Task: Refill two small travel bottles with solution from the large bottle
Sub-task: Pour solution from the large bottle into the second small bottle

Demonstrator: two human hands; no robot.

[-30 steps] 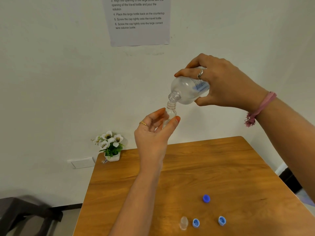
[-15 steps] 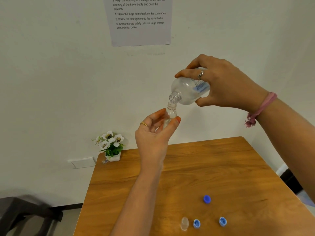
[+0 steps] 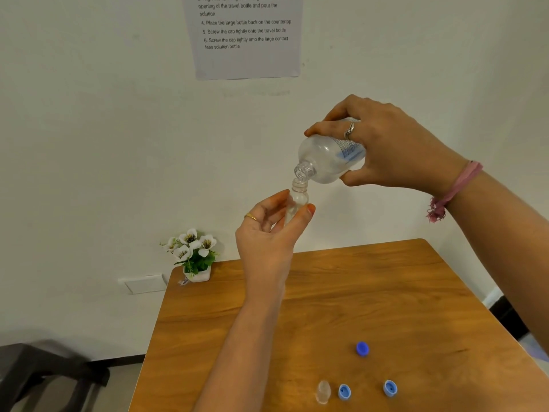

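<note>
Pour step: my right hand (image 3: 392, 150) grasps the big bottle (image 3: 326, 157), mouth just above the small bottle (image 3: 297, 200) pinched in my left hand (image 3: 267, 233). Next, I judge: hold mouths aligned, then level off before overflow.

Light: bright, even, diffuse; source unseen | Shadows: soft, faint on wall (image 3: 89, 144) below paper sheet (image 3: 246, 37) | Glare: mild sheen on table (image 3: 386, 292) | Focus: slightly soft overall | Distortion: wide-angle bending at edges
</note>
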